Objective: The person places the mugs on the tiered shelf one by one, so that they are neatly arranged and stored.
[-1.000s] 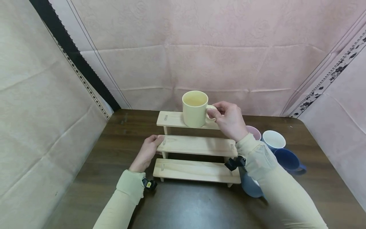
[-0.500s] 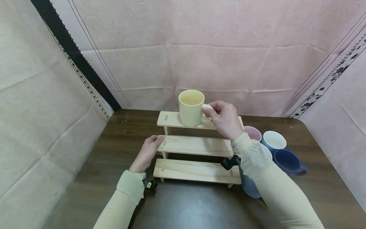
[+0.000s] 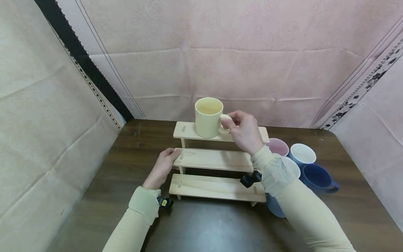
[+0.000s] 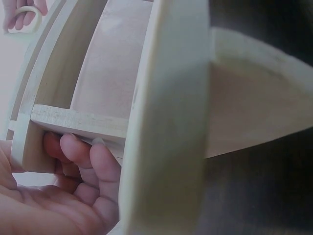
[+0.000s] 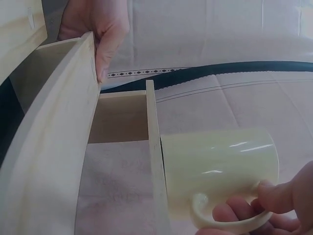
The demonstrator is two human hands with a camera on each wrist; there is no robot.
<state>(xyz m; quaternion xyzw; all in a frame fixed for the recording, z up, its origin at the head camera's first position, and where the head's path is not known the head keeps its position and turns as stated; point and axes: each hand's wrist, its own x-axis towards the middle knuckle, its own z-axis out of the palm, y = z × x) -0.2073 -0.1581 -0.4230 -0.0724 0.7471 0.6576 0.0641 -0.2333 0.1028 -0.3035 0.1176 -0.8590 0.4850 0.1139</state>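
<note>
A pale yellow mug (image 3: pixel 207 120) stands upright on the top step of a three-step wooden rack (image 3: pixel 217 158). My right hand (image 3: pixel 244 131) pinches the mug's handle from the right, thumb and fingers round it. The right wrist view shows the mug (image 5: pixel 220 171) with its base against the top board and the fingers through the handle. At the rack's left end, my left hand (image 3: pixel 163 164) grips the middle step. In the left wrist view the fingers of that hand (image 4: pixel 80 171) curl beneath the wooden side piece.
Right of the rack several mugs stand close together: a pink one (image 3: pixel 277 146), a white-lined one (image 3: pixel 302 154), a dark blue one (image 3: pixel 318 176) and a blue one (image 3: pixel 274 206) partly behind the right sleeve. A patterned cloth (image 3: pixel 233 63) hangs behind the dark wooden table (image 3: pixel 201 231).
My right hand has moved the yellow mug a little to the left along the top step. The left hand stays on the middle step.
</note>
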